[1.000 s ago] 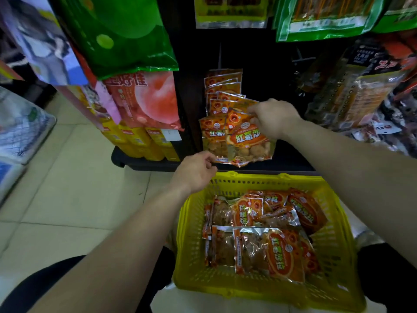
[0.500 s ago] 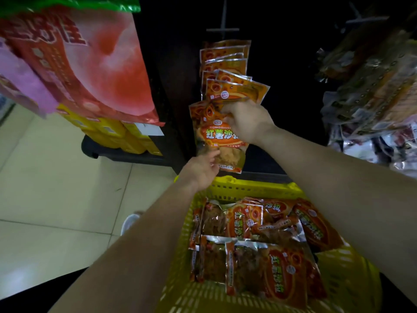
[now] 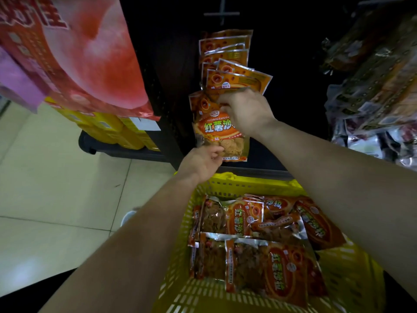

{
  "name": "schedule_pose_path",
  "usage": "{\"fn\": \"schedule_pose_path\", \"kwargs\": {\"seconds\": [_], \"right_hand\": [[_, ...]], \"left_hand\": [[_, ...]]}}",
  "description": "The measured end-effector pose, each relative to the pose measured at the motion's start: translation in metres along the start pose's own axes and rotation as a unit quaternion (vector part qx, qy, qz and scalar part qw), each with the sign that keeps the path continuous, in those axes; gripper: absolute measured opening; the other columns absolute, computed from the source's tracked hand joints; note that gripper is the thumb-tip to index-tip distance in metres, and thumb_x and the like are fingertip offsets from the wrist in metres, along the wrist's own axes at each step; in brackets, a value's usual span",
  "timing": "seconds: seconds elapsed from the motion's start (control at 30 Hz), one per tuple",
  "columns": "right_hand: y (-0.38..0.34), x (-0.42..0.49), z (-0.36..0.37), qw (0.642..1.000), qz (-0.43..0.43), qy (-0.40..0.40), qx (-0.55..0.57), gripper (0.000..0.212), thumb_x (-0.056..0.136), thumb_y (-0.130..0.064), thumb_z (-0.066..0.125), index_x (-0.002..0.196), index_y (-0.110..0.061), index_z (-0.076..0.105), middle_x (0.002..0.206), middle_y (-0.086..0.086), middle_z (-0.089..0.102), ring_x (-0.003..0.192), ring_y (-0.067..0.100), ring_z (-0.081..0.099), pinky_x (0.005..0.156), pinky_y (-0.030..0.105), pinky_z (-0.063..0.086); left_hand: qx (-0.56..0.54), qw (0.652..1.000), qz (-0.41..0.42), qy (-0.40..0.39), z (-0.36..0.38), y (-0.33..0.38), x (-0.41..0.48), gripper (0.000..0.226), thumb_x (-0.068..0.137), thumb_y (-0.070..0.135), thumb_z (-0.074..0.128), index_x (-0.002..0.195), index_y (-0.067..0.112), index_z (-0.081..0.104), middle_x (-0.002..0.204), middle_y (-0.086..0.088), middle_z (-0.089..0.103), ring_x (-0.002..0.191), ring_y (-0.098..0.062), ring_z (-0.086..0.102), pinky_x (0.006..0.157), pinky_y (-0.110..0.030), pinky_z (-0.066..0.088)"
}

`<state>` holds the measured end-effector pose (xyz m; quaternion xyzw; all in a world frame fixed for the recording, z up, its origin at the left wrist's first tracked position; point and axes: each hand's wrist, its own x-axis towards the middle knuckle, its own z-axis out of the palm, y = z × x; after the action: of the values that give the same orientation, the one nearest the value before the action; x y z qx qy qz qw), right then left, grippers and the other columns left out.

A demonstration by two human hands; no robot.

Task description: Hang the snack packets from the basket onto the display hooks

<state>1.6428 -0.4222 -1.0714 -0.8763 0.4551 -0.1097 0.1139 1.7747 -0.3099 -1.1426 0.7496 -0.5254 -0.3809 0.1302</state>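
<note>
The snack packets (image 3: 220,129) are orange with a red oval label, pale lettering and clear windows showing tan crisps. The basket (image 3: 237,185) is bright yellow with slotted walls. The floor tiles (image 3: 56,188) are pale cream.
</note>
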Motion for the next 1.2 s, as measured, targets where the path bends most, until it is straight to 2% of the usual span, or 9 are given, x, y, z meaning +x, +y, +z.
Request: {"fn": "schedule_pose_path", "kwargs": {"seconds": [0.13, 0.27, 0.4, 0.57, 0.77, 0.87, 0.93, 1.03, 1.2], "right_hand": [[0.003, -0.006, 0.007, 0.998, 0.016, -0.053, 0.007, 0.033, 0.098, -0.032, 0.054, 0.130, -0.029, 0.060, 0.125, 0.008, 0.065, 0.111, 0.031, 0.062, 0.086, 0.042, 0.054], [0.006, -0.006, 0.011, 0.996, 0.047, -0.079, 0.015, 0.036, 0.099, -0.036, 0.052, 0.135, -0.031, 0.055, 0.128, 0.006, 0.063, 0.112, 0.029, 0.062, 0.087, 0.043, 0.055], [0.007, -0.006, 0.008, 0.997, 0.041, -0.057, -0.016, 0.043, 0.093, -0.036, 0.058, 0.135, -0.028, 0.053, 0.126, 0.007, 0.063, 0.109, 0.030, 0.062, 0.080, 0.037, 0.051], [0.007, -0.014, 0.002, 0.997, 0.028, -0.030, -0.063, 0.065, 0.083, -0.042, 0.071, 0.139, -0.022, 0.045, 0.136, 0.009, 0.053, 0.126, 0.032, 0.048, 0.101, 0.047, 0.043], [0.010, -0.038, -0.008, 0.996, 0.061, -0.005, -0.060, 0.074, 0.080, -0.047, 0.074, 0.141, -0.024, 0.041, 0.139, 0.008, 0.047, 0.129, 0.030, 0.044, 0.103, 0.049, 0.042], [0.011, -0.062, -0.016, 0.995, 0.084, -0.011, -0.053, 0.070, 0.082, -0.047, 0.072, 0.141, -0.023, 0.043, 0.138, 0.009, 0.048, 0.126, 0.030, 0.045, 0.101, 0.047, 0.044], [0.013, -0.082, -0.024, 0.994, 0.096, -0.016, -0.046, 0.064, 0.084, -0.045, 0.070, 0.139, -0.023, 0.045, 0.136, 0.009, 0.048, 0.124, 0.030, 0.046, 0.099, 0.046, 0.044], [0.017, -0.118, -0.036, 0.994, 0.104, -0.029, -0.025, 0.057, 0.087, -0.041, 0.068, 0.137, -0.025, 0.047, 0.134, 0.008, 0.049, 0.123, 0.031, 0.046, 0.099, 0.046, 0.044], [0.026, -0.182, -0.037, 0.992, 0.119, -0.033, -0.001, 0.049, 0.091, -0.036, 0.063, 0.136, -0.022, 0.050, 0.129, 0.007, 0.050, 0.120, 0.031, 0.048, 0.096, 0.046, 0.047]], "left_hand": [[0.075, 0.997, -0.016, -0.018, 0.004, -0.005, 0.001, 0.041, 0.098, 0.048, 0.050, 0.139, 0.044, 0.053, 0.142, 0.006, 0.058, 0.126, -0.018, 0.055, 0.106, -0.041, 0.046], [0.088, 0.995, -0.026, -0.028, 0.005, -0.006, 0.005, 0.043, 0.097, 0.051, 0.049, 0.140, 0.043, 0.053, 0.143, 0.003, 0.057, 0.126, -0.019, 0.055, 0.105, -0.042, 0.046], [0.059, 0.998, -0.028, -0.022, 0.002, -0.004, 0.003, 0.045, 0.095, 0.049, 0.053, 0.139, 0.039, 0.054, 0.139, 0.003, 0.060, 0.121, -0.019, 0.058, 0.103, -0.041, 0.049], [0.021, 1.000, -0.014, -0.003, -0.008, -0.002, -0.009, 0.048, 0.095, 0.043, 0.056, 0.143, 0.038, 0.050, 0.141, 0.002, 0.059, 0.123, -0.019, 0.059, 0.107, -0.039, 0.046], [0.013, 1.000, -0.004, 0.010, -0.020, 0.007, -0.027, 0.053, 0.097, 0.042, 0.057, 0.148, 0.039, 0.043, 0.139, 0.003, 0.061, 0.121, -0.019, 0.059, 0.106, -0.042, 0.047], [0.020, 1.000, 0.000, 0.019, -0.027, 0.012, -0.041, 0.051, 0.096, 0.042, 0.058, 0.146, 0.040, 0.046, 0.138, 0.003, 0.062, 0.122, -0.022, 0.059, 0.106, -0.041, 0.047], [0.027, 0.999, 0.009, 0.031, -0.030, 0.016, -0.054, 0.048, 0.096, 0.041, 0.059, 0.143, 0.038, 0.050, 0.135, 0.002, 0.063, 0.122, -0.024, 0.059, 0.103, -0.035, 0.047], [0.033, 0.998, 0.025, 0.056, -0.029, 0.023, -0.079, 0.041, 0.097, 0.041, 0.057, 0.138, 0.036, 0.055, 0.129, 0.001, 0.066, 0.113, -0.023, 0.062, 0.090, -0.030, 0.047], [0.050, 0.997, 0.034, 0.054, 0.001, 0.022, -0.116, 0.028, 0.095, 0.032, 0.061, 0.123, 0.028, 0.065, 0.127, 0.001, 0.065, 0.100, -0.021, 0.066, 0.088, -0.029, 0.051]]}}
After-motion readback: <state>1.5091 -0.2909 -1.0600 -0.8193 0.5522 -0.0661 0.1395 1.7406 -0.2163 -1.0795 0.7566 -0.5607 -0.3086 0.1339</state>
